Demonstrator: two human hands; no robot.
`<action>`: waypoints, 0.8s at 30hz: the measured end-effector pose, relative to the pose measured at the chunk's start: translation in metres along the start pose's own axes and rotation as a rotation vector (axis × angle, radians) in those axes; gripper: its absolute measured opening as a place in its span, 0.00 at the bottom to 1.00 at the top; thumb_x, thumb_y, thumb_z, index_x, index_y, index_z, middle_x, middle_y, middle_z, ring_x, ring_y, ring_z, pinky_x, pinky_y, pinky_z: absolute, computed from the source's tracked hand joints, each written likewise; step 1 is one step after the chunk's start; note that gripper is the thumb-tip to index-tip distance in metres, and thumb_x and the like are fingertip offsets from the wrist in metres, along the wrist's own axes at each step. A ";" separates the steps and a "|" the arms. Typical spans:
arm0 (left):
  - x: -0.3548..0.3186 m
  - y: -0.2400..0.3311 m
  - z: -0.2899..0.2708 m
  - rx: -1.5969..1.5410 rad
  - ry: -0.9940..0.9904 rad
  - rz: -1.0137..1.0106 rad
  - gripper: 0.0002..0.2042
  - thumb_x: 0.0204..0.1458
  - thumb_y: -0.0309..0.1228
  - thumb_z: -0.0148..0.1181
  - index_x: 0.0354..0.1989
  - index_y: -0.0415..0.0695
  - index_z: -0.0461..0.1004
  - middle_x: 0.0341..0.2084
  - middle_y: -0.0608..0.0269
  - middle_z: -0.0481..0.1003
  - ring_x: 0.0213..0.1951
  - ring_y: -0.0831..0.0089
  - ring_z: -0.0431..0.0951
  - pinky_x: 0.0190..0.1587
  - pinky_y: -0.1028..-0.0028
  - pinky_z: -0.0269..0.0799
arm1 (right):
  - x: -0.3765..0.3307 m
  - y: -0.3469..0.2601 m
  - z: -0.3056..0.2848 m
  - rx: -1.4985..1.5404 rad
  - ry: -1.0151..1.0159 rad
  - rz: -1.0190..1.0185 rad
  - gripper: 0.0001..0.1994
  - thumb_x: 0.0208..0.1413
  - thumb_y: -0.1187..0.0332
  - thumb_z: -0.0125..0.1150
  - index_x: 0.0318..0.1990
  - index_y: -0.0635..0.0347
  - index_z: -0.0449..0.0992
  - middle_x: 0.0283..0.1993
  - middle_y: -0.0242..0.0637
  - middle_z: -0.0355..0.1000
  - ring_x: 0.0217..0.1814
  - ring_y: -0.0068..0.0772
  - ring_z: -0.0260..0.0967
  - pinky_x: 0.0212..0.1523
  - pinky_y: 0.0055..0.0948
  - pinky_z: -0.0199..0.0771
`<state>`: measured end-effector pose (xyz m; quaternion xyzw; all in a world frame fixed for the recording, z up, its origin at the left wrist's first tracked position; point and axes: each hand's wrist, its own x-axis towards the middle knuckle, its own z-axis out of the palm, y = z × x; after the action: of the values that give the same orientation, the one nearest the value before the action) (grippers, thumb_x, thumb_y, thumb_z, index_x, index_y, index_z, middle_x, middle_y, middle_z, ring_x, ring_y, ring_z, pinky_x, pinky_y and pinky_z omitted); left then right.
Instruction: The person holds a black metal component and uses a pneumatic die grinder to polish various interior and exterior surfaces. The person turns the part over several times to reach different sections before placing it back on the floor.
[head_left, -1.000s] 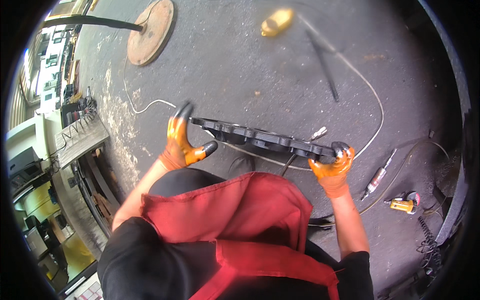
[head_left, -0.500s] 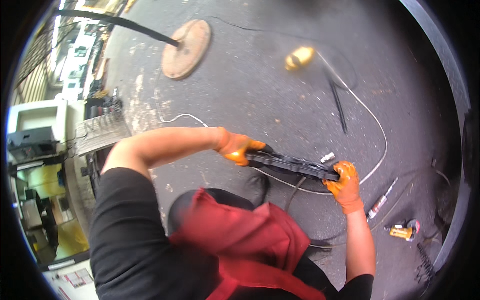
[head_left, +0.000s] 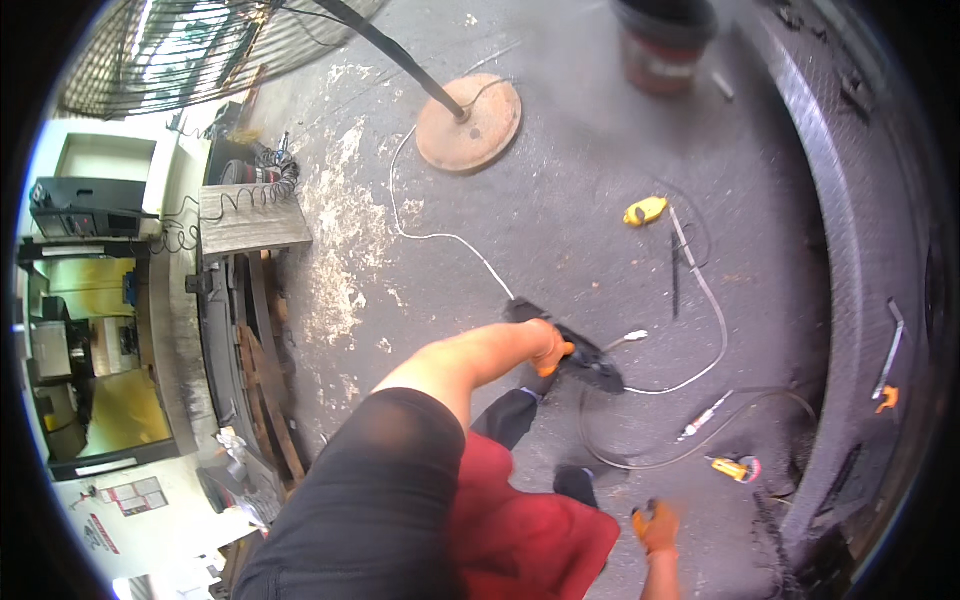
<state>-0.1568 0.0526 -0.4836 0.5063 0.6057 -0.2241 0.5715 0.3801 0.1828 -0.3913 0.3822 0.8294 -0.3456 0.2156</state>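
Note:
My left hand (head_left: 547,347), in an orange glove, is closed on a long, black, ribbed part (head_left: 598,368) near its middle. The part slants from upper left to lower right above the floor; what kind it is I cannot make out. My right hand (head_left: 656,527), gloved in orange too, is apart from it at the lower right. Its thumb and fingers are spread and nothing shows in them. Close to the part's right end lies a silver hose fitting (head_left: 635,337). A slim tool with a red and white body (head_left: 706,417) lies between that part and my right hand.
A fan's round base (head_left: 480,125) stands on the floor, its white cord (head_left: 445,237) trailing past the part. Farther off are a yellow object (head_left: 646,211), a dark rod (head_left: 675,275) and a bucket (head_left: 668,45). A metal beam (head_left: 835,230) borders the right; a yellow tool (head_left: 735,469) lies near it.
My right hand has let go of the black part and dropped toward the lower right. The part now hangs from my left hand alone, tilted more steeply. The view has shifted, bringing a bucket in.

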 end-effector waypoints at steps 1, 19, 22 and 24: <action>-0.010 0.004 -0.002 -0.020 0.008 -0.006 0.39 0.45 0.39 0.65 0.71 0.54 0.65 0.49 0.49 0.80 0.56 0.52 0.79 0.55 0.57 0.74 | -0.035 0.005 -0.006 -0.004 -0.051 0.088 0.23 0.46 0.52 0.73 0.42 0.62 0.81 0.39 0.50 0.80 0.43 0.55 0.78 0.46 0.48 0.77; -0.457 -0.020 0.246 -0.850 0.306 -0.589 0.32 0.50 0.46 0.60 0.66 0.51 0.68 0.47 0.48 0.81 0.49 0.53 0.82 0.50 0.54 0.75 | -0.091 -0.186 -0.150 0.174 0.023 0.246 0.23 0.46 0.53 0.68 0.42 0.64 0.84 0.41 0.52 0.82 0.48 0.49 0.81 0.51 0.42 0.78; -0.528 0.008 0.276 -1.032 0.362 -0.644 0.29 0.50 0.47 0.61 0.59 0.43 0.75 0.49 0.45 0.81 0.51 0.52 0.83 0.51 0.57 0.76 | -0.056 -0.265 -0.186 0.243 0.020 0.050 0.21 0.51 0.57 0.67 0.41 0.70 0.82 0.30 0.45 0.81 0.33 0.36 0.77 0.37 0.40 0.77; -0.583 0.039 0.291 -1.130 0.436 -0.629 0.24 0.51 0.46 0.62 0.50 0.40 0.82 0.46 0.44 0.82 0.46 0.53 0.85 0.46 0.59 0.79 | -0.067 -0.327 -0.210 0.306 0.106 -0.103 0.22 0.53 0.58 0.68 0.46 0.69 0.81 0.42 0.51 0.82 0.46 0.43 0.81 0.49 0.38 0.78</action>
<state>-0.0840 -0.3878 -0.0069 -0.0362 0.8495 0.0782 0.5205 0.1458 0.1518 -0.0763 0.3854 0.7957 -0.4579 0.0929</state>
